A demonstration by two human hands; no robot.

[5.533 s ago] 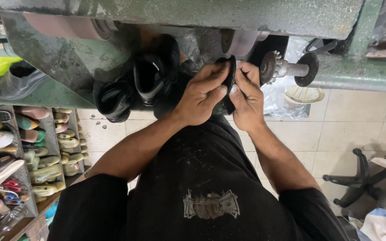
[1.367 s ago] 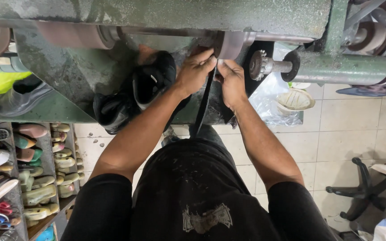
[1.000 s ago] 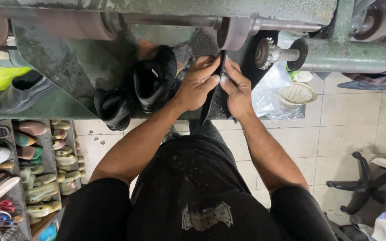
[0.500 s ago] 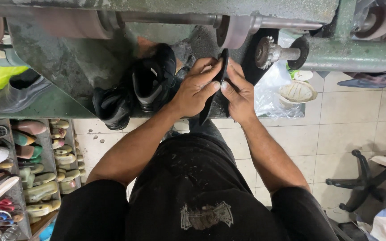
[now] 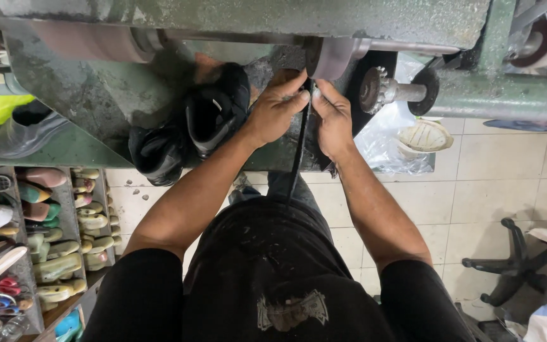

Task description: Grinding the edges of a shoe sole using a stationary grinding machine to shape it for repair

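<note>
L hand (image 5: 276, 114): closed in a pinch on top edge of thin black sole piece (image 5: 299, 152), thumb + fingertips meeting R hand at the wheel.
R hand (image 5: 332, 120): also pinched shut on same black piece, from the other side, knuckles facing cam.
Machine (image 5: 235, 19): big green finishing machine w/ horizontal shaft across top of view; worn, dusty paint.
Sanding drum (image 5: 90, 41): long pinkish roller on shaft, left of hands, well apart from them.
Grinding wheel (image 5: 333, 57): greyish wheel just above both hands; top of black piece held up against its lower edge.
Black shoes (image 5: 191, 130): pair tucked under the machine, just left of L hand.
Sole piece: edge-on to cam, hangs down from the pinch between both forearms toward the lap.
Shoe lasts (image 5: 64, 253): rows on shelves, bottom left, greenish + pink.
Chair base (image 5: 508, 266): black star base on tiled floor, bottom right.
Toothed cutter (image 5: 375, 92): small metal head on side shaft, near R hand, not touching.
</note>
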